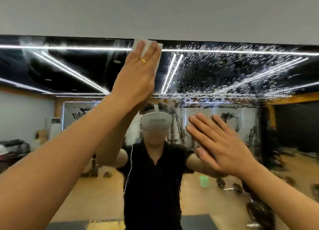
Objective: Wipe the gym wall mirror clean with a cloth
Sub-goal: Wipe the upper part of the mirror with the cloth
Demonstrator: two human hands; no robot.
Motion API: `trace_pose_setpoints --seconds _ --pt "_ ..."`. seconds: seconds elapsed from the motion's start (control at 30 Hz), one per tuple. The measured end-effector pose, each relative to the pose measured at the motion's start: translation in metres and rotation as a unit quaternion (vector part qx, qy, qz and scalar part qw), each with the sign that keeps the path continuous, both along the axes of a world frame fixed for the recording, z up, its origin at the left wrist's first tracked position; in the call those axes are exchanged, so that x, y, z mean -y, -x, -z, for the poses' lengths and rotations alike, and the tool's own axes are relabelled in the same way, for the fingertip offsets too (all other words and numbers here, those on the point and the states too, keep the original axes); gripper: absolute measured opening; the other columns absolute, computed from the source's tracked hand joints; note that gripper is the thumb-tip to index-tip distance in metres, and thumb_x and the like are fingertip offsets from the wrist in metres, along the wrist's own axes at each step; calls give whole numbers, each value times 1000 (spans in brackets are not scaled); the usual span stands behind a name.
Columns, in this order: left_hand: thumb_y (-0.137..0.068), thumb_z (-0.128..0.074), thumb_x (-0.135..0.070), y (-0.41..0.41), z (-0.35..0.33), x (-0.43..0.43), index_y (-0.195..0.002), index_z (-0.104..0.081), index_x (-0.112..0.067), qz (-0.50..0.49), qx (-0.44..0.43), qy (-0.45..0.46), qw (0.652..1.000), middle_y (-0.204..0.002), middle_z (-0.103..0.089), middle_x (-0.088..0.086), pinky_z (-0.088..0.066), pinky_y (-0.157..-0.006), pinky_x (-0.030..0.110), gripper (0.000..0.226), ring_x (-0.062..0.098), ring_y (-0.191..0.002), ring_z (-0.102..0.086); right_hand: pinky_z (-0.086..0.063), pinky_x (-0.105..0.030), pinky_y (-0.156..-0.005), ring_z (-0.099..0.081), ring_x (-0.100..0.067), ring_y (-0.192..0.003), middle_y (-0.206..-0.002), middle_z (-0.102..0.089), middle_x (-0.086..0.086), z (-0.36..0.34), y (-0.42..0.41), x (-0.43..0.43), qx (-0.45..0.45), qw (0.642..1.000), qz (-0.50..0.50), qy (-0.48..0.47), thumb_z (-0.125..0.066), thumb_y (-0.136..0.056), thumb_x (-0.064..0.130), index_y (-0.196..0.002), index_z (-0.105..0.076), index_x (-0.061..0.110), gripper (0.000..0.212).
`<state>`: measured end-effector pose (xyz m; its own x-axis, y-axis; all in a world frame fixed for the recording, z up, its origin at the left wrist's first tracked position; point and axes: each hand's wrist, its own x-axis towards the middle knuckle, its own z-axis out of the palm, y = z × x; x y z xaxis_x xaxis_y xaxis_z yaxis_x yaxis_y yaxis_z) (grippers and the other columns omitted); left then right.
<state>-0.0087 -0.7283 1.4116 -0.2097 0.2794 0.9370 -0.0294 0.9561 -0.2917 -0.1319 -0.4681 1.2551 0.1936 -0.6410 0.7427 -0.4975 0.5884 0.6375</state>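
Note:
The wall mirror point(241, 78) fills the view below a grey wall strip. Its right part is covered with water droplets and streaks; the left part looks smeared but mostly free of drops. My left hand point(138, 74) is raised to the mirror's top edge, fingers straight, pressing a white cloth point(146, 46) flat against the glass. A yellow ring sits on one finger. My right hand point(219, 143) lies flat on the glass lower down, fingers straight and spread, holding nothing.
The mirror reflects a person in a black shirt with a white headset point(156, 121), a gym room with light strips on a dark ceiling, a green bucket point(204, 181) on the wooden floor, dumbbells point(229, 186) and exercise machines.

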Motion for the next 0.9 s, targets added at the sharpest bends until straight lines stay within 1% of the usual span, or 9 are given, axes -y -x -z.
trace_pose_setpoints --seconds 0.07,0.2,0.3,0.43,0.57,0.7,0.77,0.83,0.9 --pt "-111 -29 -12 2 -20 -8 -167 -5 -18 -8 1 -12 1000 -174 0 -1 6 -124 41 61 28 -160 7 -19 -56 -126 -19 -27 -158 -170 -23 -8 2 2 1 -3 1000 -12 9 -42 -103 36 -160 -33 13 62" --pt "-109 -29 -11 4 -32 -18 -166 -10 -16 -19 1 -38 999 -174 -5 2 1 -128 48 60 31 -160 4 -20 -54 -126 -19 -26 -158 -169 -25 -8 3 5 1 -12 1000 -18 9 -40 -105 37 -160 -34 14 60" --pt "-109 -30 -13 7 -16 -22 -166 -11 -14 -20 -15 -47 999 -174 -5 3 4 -126 44 60 33 -160 3 -18 -51 -127 -21 -26 -157 -168 -28 -9 6 8 2 -12 999 -33 17 -40 -106 37 -159 -36 14 58" --pt "-109 -32 -14 10 11 -24 -166 -15 -14 -2 -31 -55 998 -173 -8 2 6 -123 38 59 31 -160 0 -22 -53 -126 -21 -26 -157 -167 -29 -9 6 11 -1 -11 999 -46 25 -42 -106 36 -158 -38 13 57" --pt "-109 -34 -15 10 27 -18 -165 -20 -13 -5 -22 -50 999 -173 -14 4 -1 -127 43 58 34 -159 -6 -23 -55 -125 -18 -26 -158 -168 -26 -9 6 12 0 -2 999 -45 15 -43 -105 37 -159 -35 13 59" --pt "-109 -34 -16 5 41 -19 -165 -22 -15 4 -12 -67 998 -172 -15 2 -9 -127 47 57 29 -158 -4 -21 -55 -126 -19 -26 -158 -168 -27 -9 11 13 0 -4 998 -52 20 -46 -104 37 -159 -36 13 60" --pt "-110 -32 -18 3 29 -22 -166 -18 -18 -4 -3 -63 998 -173 -12 0 -9 -128 48 58 28 -159 -2 -20 -53 -127 -19 -26 -158 -168 -28 -8 10 13 0 -8 998 -56 22 -46 -104 37 -159 -37 13 60" --pt "-112 -30 -19 0 9 -27 -166 -11 -22 -4 15 -75 997 -174 -5 -4 -4 -129 47 58 25 -160 4 -19 -52 -127 -19 -25 -158 -168 -28 -8 8 12 1 -9 998 -58 23 -46 -104 38 -159 -38 14 60" --pt "-113 -29 -21 -2 -4 -36 -167 -9 -24 0 23 -89 996 -174 -3 -6 -4 -128 47 57 25 -159 7 -17 -52 -128 -18 -25 -158 -168 -28 -7 9 12 0 -8 998 -58 24 -46 -104 38 -159 -37 14 60"
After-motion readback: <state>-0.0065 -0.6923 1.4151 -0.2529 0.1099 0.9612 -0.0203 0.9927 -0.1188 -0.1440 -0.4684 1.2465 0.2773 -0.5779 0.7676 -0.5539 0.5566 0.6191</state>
